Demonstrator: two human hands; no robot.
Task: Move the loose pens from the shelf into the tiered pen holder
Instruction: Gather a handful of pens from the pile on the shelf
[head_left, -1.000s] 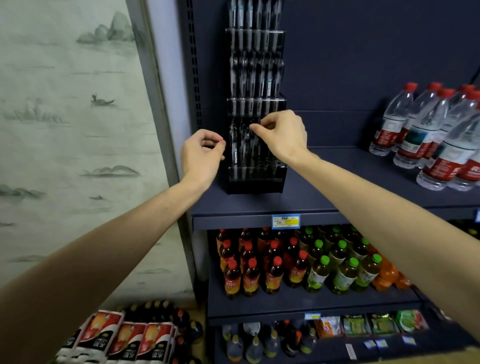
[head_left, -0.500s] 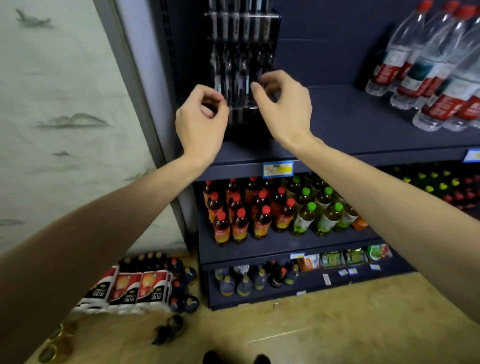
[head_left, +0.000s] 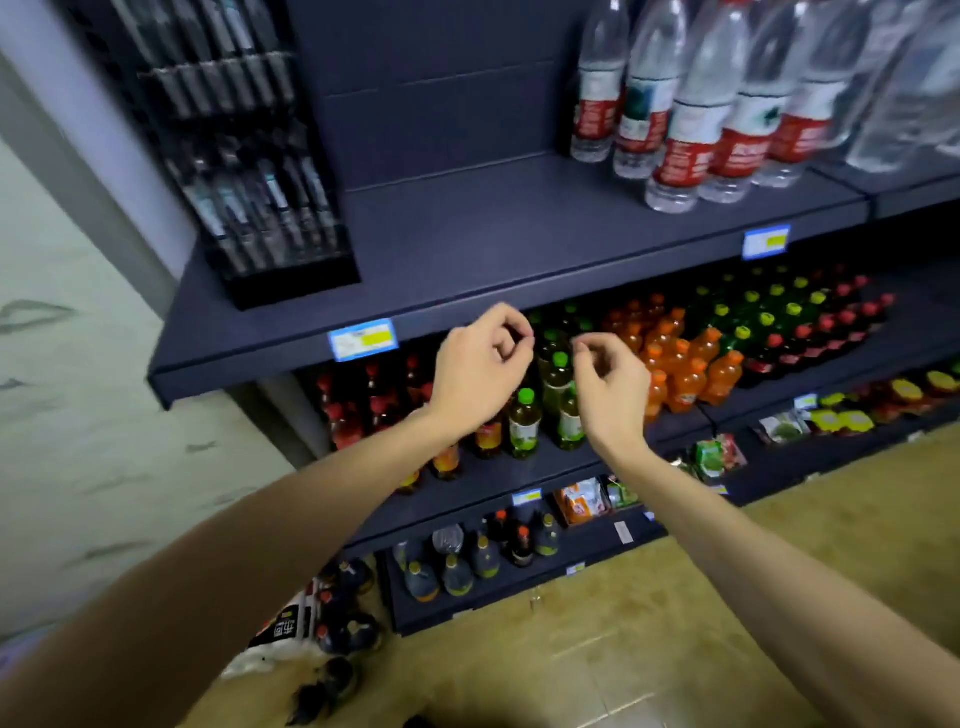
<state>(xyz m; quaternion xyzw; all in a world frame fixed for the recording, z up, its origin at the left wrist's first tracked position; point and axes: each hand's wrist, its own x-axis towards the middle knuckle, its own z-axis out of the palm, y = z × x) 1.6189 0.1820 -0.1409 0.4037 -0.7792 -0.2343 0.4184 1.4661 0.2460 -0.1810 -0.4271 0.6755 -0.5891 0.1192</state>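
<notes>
Left hand (head_left: 480, 369): raised at mid-frame, back toward the camera, fingers curled loosely inward, thumb and forefinger tips close together, nothing visibly held. Right hand (head_left: 610, 387): just beside the left, apart from it, at much the same height, fingers likewise half-curled, thumb near forefinger, nothing visibly held. Both forearms: bare, extended forward and upward from the lower corners, converging toward the wrists. Wrists: slightly bent, palms turned partly toward each other.
</notes>
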